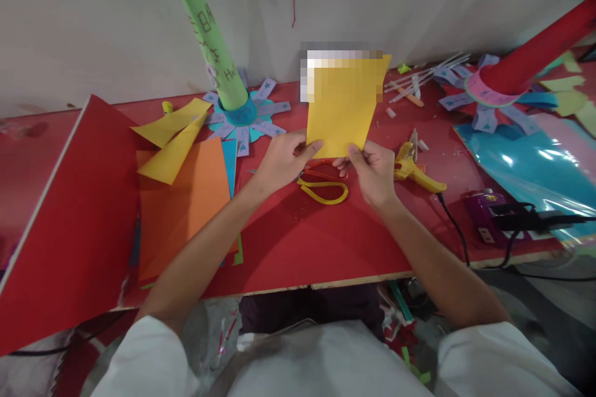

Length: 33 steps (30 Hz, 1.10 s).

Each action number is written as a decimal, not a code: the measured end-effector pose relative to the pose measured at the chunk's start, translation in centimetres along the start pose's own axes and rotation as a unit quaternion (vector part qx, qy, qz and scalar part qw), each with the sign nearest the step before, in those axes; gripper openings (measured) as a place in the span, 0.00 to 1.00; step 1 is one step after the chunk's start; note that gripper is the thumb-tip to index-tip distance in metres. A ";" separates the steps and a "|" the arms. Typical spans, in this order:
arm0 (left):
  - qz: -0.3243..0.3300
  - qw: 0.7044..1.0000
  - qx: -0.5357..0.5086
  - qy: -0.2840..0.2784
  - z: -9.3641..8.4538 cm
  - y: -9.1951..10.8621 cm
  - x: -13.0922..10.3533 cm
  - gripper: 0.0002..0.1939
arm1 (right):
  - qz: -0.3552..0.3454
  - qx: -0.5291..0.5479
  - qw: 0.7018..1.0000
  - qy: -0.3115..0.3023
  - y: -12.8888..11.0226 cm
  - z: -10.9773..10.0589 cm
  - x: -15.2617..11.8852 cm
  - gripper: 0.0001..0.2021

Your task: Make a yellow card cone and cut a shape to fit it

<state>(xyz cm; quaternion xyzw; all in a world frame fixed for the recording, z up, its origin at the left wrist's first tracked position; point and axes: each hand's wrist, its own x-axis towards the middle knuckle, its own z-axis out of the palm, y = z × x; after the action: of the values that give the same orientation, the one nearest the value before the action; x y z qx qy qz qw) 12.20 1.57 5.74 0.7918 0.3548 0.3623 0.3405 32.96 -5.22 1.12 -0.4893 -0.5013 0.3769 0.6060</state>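
Observation:
A yellow paper sheet (pixel 342 111) is held up above the red table, its upper left part covered by a pixelated patch. My left hand (pixel 284 161) pinches its lower left corner. At the lower right corner, my right hand (pixel 372 170) grips the same sheet between thumb and fingers. Beneath and between the hands lie scissors with yellow and red handles (pixel 326 200). A yellow glue gun (pixel 416 174) rests just right of my right hand. Left of my left hand are orange paper (pixel 184 204) and folded yellow paper pieces (pixel 174 151).
The red table (pixel 316 254) meets a grey wall. A green paper tube (pixel 209 43) stands behind my left hand; a red tube (pixel 535 61) leans at right. A large red board (pixel 79 217) is at left. A purple box (pixel 488 214) with cables and blue sheets (pixel 526 167) lie right.

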 end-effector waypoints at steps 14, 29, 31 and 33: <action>-0.009 0.974 -0.162 0.159 -3.3 -1.2 1.6 0.23 | -0.157 -0.557 0.761 -0.292 0.3 1.0 -1.4 0.17; 0.137 0.896 -0.260 0.333 -11.3 4.8 1.8 0.08 | -0.190 -0.390 0.875 -0.218 2.3 -0.4 -0.5 0.24; 0.139 0.888 -0.267 0.347 -12.3 5.6 1.4 0.05 | -0.185 -0.398 0.874 -0.210 2.8 -0.5 -0.3 0.27; 0.132 0.882 -0.272 0.362 -12.8 5.9 1.2 0.06 | -0.170 -0.418 0.869 -0.201 3.2 -0.5 -0.1 0.25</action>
<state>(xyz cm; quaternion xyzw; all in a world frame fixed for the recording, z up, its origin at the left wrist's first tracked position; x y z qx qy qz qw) 4.20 3.12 17.37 0.5218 0.2327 0.7473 0.3393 33.58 -4.66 -2.00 -0.5178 -0.7984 0.1128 0.2857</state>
